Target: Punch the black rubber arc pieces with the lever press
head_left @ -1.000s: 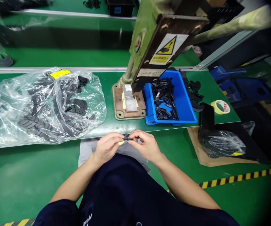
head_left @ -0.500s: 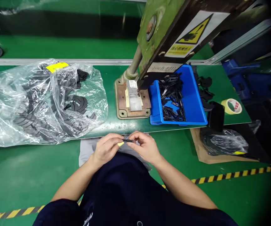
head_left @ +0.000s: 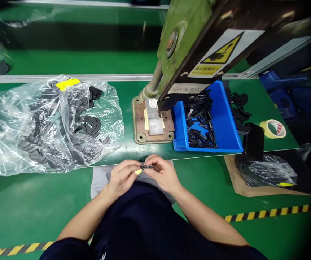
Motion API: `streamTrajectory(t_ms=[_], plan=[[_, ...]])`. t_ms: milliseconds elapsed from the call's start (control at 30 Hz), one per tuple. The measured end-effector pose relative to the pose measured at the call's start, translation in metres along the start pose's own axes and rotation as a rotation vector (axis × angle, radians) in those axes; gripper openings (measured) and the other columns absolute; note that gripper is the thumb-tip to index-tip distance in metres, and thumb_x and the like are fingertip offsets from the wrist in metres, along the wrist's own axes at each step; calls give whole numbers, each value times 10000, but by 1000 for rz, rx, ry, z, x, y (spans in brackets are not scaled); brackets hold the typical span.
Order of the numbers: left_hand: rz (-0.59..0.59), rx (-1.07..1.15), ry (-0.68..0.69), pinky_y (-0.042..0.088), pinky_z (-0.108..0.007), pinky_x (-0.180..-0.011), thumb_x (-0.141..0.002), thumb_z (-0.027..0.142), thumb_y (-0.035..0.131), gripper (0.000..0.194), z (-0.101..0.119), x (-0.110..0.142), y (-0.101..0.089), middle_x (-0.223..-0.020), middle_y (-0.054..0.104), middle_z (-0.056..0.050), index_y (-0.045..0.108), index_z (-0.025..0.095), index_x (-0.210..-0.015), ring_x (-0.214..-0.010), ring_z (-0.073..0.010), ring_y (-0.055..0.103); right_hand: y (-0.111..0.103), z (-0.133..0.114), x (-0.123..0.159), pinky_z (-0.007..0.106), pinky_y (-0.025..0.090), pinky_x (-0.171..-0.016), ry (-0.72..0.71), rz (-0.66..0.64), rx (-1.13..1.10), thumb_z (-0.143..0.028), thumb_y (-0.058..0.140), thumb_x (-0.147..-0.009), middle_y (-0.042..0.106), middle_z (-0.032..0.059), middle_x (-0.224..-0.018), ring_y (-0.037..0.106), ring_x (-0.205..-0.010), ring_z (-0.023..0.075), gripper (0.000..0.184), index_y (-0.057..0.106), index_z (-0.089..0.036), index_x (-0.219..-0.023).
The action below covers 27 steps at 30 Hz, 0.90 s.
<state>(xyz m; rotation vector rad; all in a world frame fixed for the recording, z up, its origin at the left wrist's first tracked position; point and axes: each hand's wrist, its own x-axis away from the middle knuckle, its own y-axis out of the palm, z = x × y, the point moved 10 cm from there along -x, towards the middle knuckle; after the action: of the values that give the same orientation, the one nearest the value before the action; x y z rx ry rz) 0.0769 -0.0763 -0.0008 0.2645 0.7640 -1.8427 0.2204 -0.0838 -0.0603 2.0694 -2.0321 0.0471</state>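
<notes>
Between my two hands is a small, narrow black plastic part (head_left: 148, 167), held level just in front of the bench edge. My left hand (head_left: 123, 176) is closed on its left end, thumb against fingers, with a bit of yellow (head_left: 138, 172) showing by the fingertips. The right end sits in a pinch of my right hand (head_left: 164, 174). Fingers cover much of the part, so its full shape is hidden. Beyond my hands, a green press (head_left: 184, 34) stands with a metal block (head_left: 155, 124) on its base.
A blue bin (head_left: 230, 135) of small black parts stands right of the press. Left lies a clear plastic bag (head_left: 6, 144) of curved black pieces. Farther right are a tape roll (head_left: 273, 129), a black box (head_left: 253, 141) and more curved pieces (head_left: 239, 99). The press head overhangs the bin.
The view has shifted slightly, so the bench appears lower. My hands keep their hold on the black part, and more of it shows between the fingers.
</notes>
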Motion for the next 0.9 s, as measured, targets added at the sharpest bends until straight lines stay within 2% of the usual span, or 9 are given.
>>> streamTrajectory(t_ms=[133,233,333,467,600,700,767,833,900], plan=[[-80,10,10,605,-272,-795,-898,84,617,170,10,-7,8,-1010,692,-84,655,187,-1028,-909,-153,699,3,5,-3,264,493,-691,72,-63,-186,-476,770,-776,644,42,-976,617,-858,137,339,603,-209,-901],[-59,-9,17,597,-301,-828,-888,86,637,218,16,-18,-1,-1066,671,-103,640,187,-1081,-975,-171,681,7,7,0,212,437,-563,198,-175,-317,-426,757,-814,660,2,-801,596,-636,88,346,558,-198,-983],[-162,-3,107,589,-314,-862,-896,79,623,257,31,-30,3,-1145,658,-124,632,194,-1126,-1036,-186,675,17,6,10,180,359,-475,331,-335,-444,-437,805,-767,650,-28,-673,533,-486,65,440,505,-195,-978],[-287,36,178,583,-268,-808,-903,56,593,250,44,-43,13,-1072,659,-116,639,185,-1113,-964,-168,678,29,4,24,170,285,-439,440,-512,-597,-499,841,-701,604,-53,-579,454,-420,48,523,450,-203,-884],[-364,85,240,579,-314,-839,-921,84,576,249,57,-52,24,-1059,686,-124,619,190,-1142,-966,-191,676,33,5,33,183,254,-439,508,-601,-700,-517,864,-658,578,-70,-570,378,-391,33,564,471,-196,-905],[-397,83,271,575,-307,-810,-934,110,560,220,64,-59,32,-1005,698,-116,626,185,-1131,-924,-186,673,26,8,34,181,216,-429,520,-573,-747,-514,873,-643,546,-82,-561,338,-389,26,568,489,-192,-911],[-411,56,284,572,-281,-785,-936,109,550,201,64,-66,37,-978,699,-109,639,179,-1103,-904,-174,672,15,12,30,175,195,-433,502,-487,-766,-518,836,-698,544,-81,-578,343,-405,24,521,491,-199,-923],[-359,-7,251,568,-270,-780,-934,116,556,169,53,-80,34,-953,705,-94,654,185,-1053,-885,-163,676,0,15,25,173,185,-441,466,-375,-771,-513,765,-786,562,-71,-614,379,-427,24,439,495,-205,-942],[-228,-122,161,561,-281,-788,-934,147,568,118,28,-102,23,-925,711,-72,665,193,-982,-872,-163,679,-15,16,24,178,187,-449,428,-283,-766,-494,710,-843,581,-56,-645,419,-450,28,370,502,-204,-940]])
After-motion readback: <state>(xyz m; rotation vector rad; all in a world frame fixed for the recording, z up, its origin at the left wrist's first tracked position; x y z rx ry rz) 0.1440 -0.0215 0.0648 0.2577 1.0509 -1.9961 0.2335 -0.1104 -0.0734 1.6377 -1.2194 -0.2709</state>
